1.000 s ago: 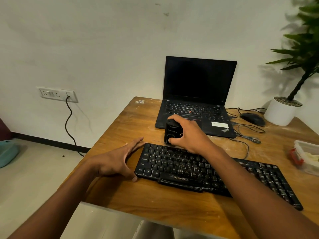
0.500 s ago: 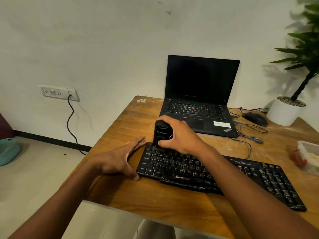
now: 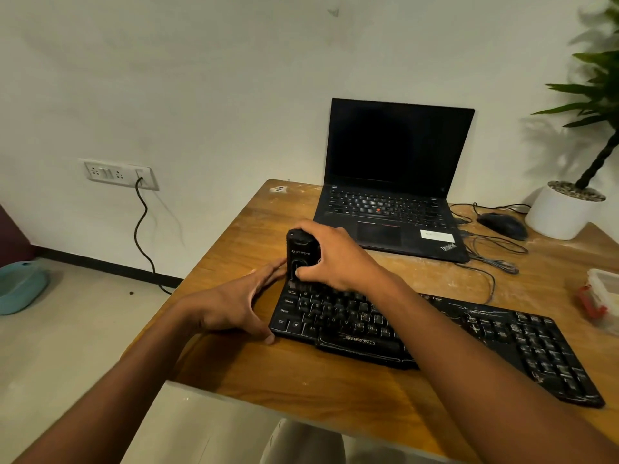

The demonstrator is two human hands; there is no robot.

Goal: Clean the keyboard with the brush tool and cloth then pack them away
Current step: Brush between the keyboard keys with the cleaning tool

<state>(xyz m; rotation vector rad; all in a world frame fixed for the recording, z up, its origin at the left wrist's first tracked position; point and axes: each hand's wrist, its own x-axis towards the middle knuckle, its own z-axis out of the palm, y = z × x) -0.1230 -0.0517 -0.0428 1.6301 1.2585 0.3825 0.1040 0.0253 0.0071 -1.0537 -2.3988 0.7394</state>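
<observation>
A black keyboard (image 3: 469, 339) lies across the wooden table (image 3: 301, 380), dusted with white specks. My right hand (image 3: 338, 259) grips a black brush tool (image 3: 299, 256), held upright with its lower end on the keyboard's top-left corner keys. My left hand (image 3: 234, 303) lies flat on the table against the keyboard's left edge, fingers straight, thumb at the front corner. No cloth is visible.
An open black laptop (image 3: 392, 195) stands behind the keyboard. A black mouse (image 3: 502, 224) with tangled cables and a white plant pot (image 3: 562, 212) sit at the back right. A plastic container (image 3: 603, 299) with a red clip is at the right edge.
My right hand has slid the brush tool leftward along the keyboard's top row to the left corner. My left hand has stayed against the keyboard's left edge.
</observation>
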